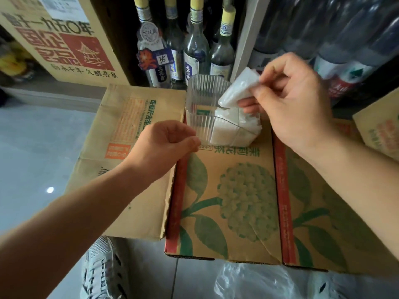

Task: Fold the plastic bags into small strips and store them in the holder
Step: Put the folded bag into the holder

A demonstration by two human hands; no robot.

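Note:
A clear ribbed plastic holder (199,104) stands on a flattened cardboard box (226,190). Several folded white bag strips (228,128) fill its right half. My right hand (293,100) pinches one more folded white plastic bag (239,87) just above the holder's right rim. My left hand (166,145) has loosely curled fingers at the holder's near left corner; whether it touches the wall I cannot tell. More loose clear plastic bags (248,281) lie on the floor at the bottom edge.
Glass bottles (196,46) stand right behind the holder, dark plastic bottles (345,39) to the right. A large printed carton (62,37) is at back left, another carton (380,128) at right. My shoe (101,270) is on the tiled floor (38,147).

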